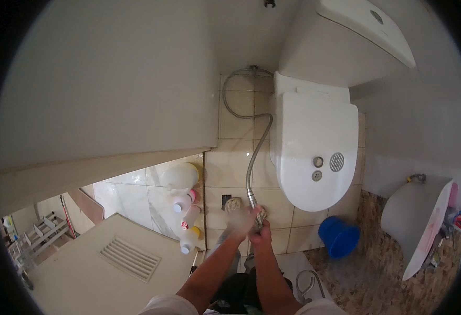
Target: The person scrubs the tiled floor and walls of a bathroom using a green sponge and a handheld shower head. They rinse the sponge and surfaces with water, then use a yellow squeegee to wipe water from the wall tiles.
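My right hand (261, 234) grips a metal handheld sprayer (252, 200) at the end of a flexible metal hose (249, 169). My left hand (243, 227) lies right against the sprayer on its left side. It is blurred, and whether its fingers close on the sprayer cannot be told. The hose curves up along the floor to a valve (254, 68) at the wall. To the right stands a white toilet with its lid (313, 130) down. On the lid rest a round metal drain grate (337, 162) and two smaller round metal pieces (317, 162).
Beside the tiled floor (230, 165), several plastic bottles (189, 214) line the doorway at left. A vented door (108, 267) stands at lower left. A blue bucket (338, 238) sits right of my hands, near a white washbasin (411, 220). A dark square (225, 201) marks the floor.
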### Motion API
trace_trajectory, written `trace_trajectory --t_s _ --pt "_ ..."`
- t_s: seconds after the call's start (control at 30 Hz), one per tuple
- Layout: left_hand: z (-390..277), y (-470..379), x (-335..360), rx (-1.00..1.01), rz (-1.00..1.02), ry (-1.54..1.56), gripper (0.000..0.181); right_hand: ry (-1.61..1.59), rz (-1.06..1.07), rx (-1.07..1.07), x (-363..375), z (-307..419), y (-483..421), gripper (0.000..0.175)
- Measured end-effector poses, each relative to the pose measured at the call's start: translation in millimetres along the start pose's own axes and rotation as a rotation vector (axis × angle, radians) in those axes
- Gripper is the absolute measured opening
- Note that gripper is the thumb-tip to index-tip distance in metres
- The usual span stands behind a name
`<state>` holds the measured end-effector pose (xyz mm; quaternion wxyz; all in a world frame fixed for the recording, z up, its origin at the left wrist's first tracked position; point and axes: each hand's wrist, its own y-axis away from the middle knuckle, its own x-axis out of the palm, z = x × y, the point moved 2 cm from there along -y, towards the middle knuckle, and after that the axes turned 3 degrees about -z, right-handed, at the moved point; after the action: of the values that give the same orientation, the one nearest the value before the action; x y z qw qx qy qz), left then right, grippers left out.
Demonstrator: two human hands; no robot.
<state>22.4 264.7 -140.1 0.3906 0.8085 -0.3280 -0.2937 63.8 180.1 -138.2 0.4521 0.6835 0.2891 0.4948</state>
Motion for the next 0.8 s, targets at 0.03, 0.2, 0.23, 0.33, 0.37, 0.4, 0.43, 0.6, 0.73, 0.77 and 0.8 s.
trace_trajectory --t_s 0.03,0.2,0.23,0.33,0.37,0.4,0.43,0.6,0.73,0.77,0.8 --pt "-14 -3 4 -0.019 -0.06 -0.113 0.045 -0.065 0.022 0.003 -11 8 -7 0.039" --pt "-85 -18 -33 0.078 -0.3 -0.507 0.061 -0.333 -0.155 0.061 -12 -3 5 0.034" --pt "-89 -31 -46 0.059 -0.206 -0.236 0.068 -0.394 -0.107 0.144 -22 -6 0 0.033" --pt "-120 -55 -13 -0.049 0.144 0.221 0.086 -0.321 -0.058 0.21 -88 24 -10 0.031" --pt "-125 -55 -9 -0.084 0.193 0.127 0.086 -0.316 -0.013 0.202 -92 27 -4 0.031" --pt "-126 -51 -1 -0.065 0.225 0.116 0.064 -0.309 0.035 0.187 -96 31 4 0.031" --pt "-121 -53 -1 -0.095 0.291 0.099 0.053 -0.301 0.086 0.181 -92 32 12 0.031" --pt "-84 -29 -10 -0.21 0.297 0.111 0.016 -0.509 -0.3 -0.213 -25 51 90 0.036" --pt "-34 9 -20 -0.306 0.278 0.362 0.008 -0.661 -0.339 -0.287 -16 64 96 0.055" --pt "-24 17 -26 -0.317 0.298 0.435 0.007 -0.64 -0.339 -0.256 -30 66 87 0.061" --pt "-18 28 -35 -0.323 0.357 0.48 0.007 -0.614 -0.332 -0.205 -38 63 77 0.066"
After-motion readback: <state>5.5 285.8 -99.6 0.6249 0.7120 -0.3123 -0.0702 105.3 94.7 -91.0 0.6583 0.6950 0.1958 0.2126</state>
